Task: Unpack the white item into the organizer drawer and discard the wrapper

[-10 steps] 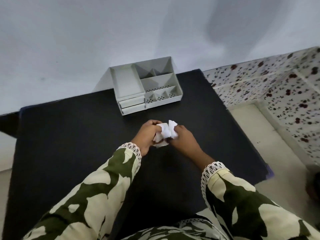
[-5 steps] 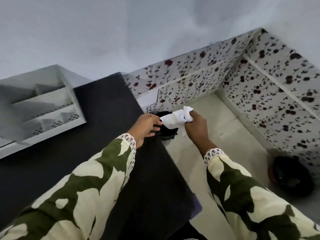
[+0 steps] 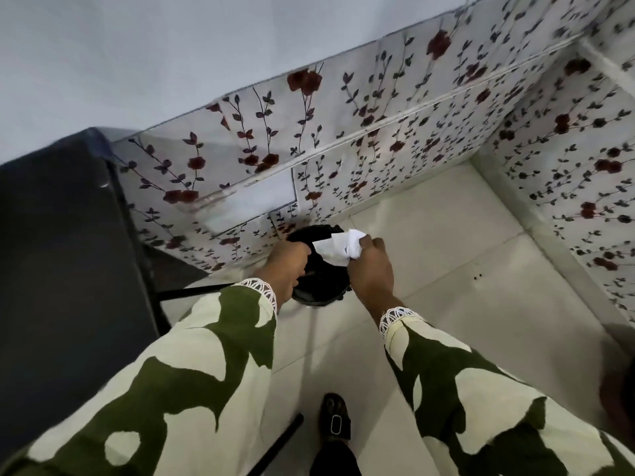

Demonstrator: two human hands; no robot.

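Note:
A crumpled white wrapper (image 3: pixel 338 248) is pinched in my right hand (image 3: pixel 369 269), held just above a black round bin (image 3: pixel 318 290) that stands on the floor by the flowered wall. My left hand (image 3: pixel 285 266) hovers beside it over the bin's left rim, fingers curled, with nothing seen in it. The organizer is out of view.
The black table (image 3: pixel 62 252) fills the left side, its metal legs (image 3: pixel 154 293) next to the bin. Pale floor tiles (image 3: pixel 464 286) spread to the right, walled by flowered panels (image 3: pixel 378 132). My sandalled foot (image 3: pixel 335 420) shows below. A dark object (image 3: pixel 618 396) sits at the right edge.
My view swung right from the table and organizer to the floor. Both hands carried the wrapper off the table edge to above the black bin; my left hand let go of it.

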